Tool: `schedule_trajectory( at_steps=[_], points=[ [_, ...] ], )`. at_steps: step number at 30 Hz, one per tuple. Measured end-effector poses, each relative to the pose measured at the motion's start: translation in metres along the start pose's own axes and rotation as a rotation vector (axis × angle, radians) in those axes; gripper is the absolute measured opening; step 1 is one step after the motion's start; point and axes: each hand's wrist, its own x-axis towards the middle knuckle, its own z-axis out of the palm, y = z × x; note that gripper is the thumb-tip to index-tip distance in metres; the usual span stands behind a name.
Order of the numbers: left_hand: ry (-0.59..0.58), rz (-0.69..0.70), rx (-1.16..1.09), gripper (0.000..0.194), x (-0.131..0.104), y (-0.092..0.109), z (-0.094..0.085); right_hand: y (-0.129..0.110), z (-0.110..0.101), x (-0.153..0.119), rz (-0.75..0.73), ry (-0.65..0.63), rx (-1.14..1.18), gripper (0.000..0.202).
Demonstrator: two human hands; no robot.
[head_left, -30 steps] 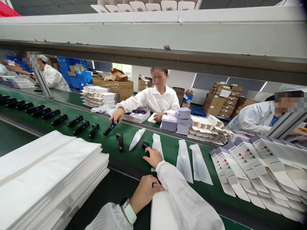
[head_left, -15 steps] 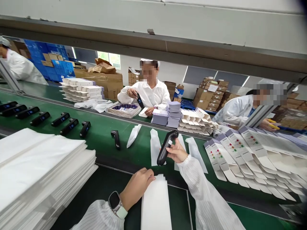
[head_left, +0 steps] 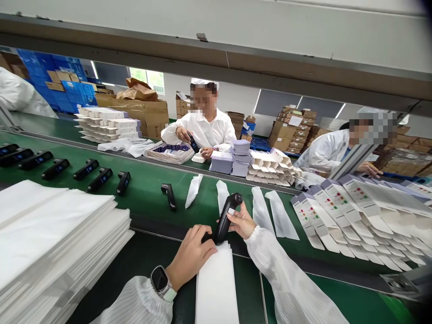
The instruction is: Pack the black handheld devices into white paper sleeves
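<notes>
A black handheld device (head_left: 225, 223) with a small white label is gripped by my right hand (head_left: 242, 221), tilted, its lower end at the top edge of a stack of narrow white sleeves (head_left: 216, 288). My left hand (head_left: 193, 254), with a watch on its wrist, has its thumb at the stack's upper left edge and its fingers parted beside the device's lower end. On the green belt (head_left: 145, 198) beyond lie another black device (head_left: 168, 196) and white sleeves, one (head_left: 193, 191) left of the held device and two to its right (head_left: 262, 209).
Large white sheets (head_left: 57, 234) are stacked at left. Several black devices (head_left: 100, 179) lie on the belt. Flattened cartons (head_left: 354, 216) fill the right. Across the belt a person (head_left: 205, 130) holds a dark device. A metal beam (head_left: 216, 67) runs overhead.
My right hand has brought the black device down and nearer, to the sleeve stack's top edge. The fingers of my left hand have lifted and spread. The view has shifted slightly.
</notes>
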Motion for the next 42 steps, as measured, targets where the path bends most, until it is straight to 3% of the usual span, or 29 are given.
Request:
schedule_trajectory(
  at_steps=[5, 8, 12, 15, 17, 19, 24, 29, 33, 37, 42],
  points=[
    [0.081, -0.103, -0.142, 0.017, 0.003, 0.004, -0.003, 0.008, 0.001, 0.002, 0.044, -0.020, -0.057, 0.050],
    [0.179, -0.242, -0.292, 0.018, 0.009, 0.008, -0.010, 0.016, 0.001, 0.002, 0.089, -0.136, -0.129, 0.035],
    [0.209, -0.379, -0.574, 0.021, 0.019, 0.012, -0.021, 0.023, 0.007, -0.008, 0.167, -0.296, -0.208, 0.044],
    [0.233, -0.405, -0.731, 0.023, 0.025, 0.013, -0.027, 0.019, 0.012, -0.015, 0.201, -0.353, -0.284, 0.033],
    [0.263, -0.424, -0.742, 0.019, 0.026, 0.011, -0.028, 0.012, 0.011, -0.011, 0.155, -0.263, -0.312, 0.026],
    [0.238, -0.458, -0.721, 0.022, 0.025, 0.005, -0.026, 0.003, 0.004, 0.002, 0.046, -0.081, -0.305, 0.027],
    [-0.187, -0.485, -0.661, 0.027, 0.016, -0.017, -0.011, -0.015, -0.028, 0.058, -0.250, 0.351, -0.299, 0.037],
    [-0.204, -0.526, -0.642, 0.025, 0.012, -0.024, 0.000, -0.018, -0.056, 0.095, -0.366, 0.515, -0.406, 0.044],
    [-0.225, -0.534, -0.631, 0.019, 0.012, -0.020, 0.004, -0.028, -0.064, 0.098, -0.415, 0.564, -0.548, 0.046],
    [-0.225, -0.528, -0.643, 0.015, 0.013, -0.019, 0.003, -0.032, -0.050, 0.079, -0.379, 0.412, -0.676, 0.050],
    [-0.195, -0.538, -0.657, 0.015, 0.014, -0.023, 0.000, 0.000, -0.023, 0.033, -0.120, -0.099, -0.695, 0.033]
  ],
)
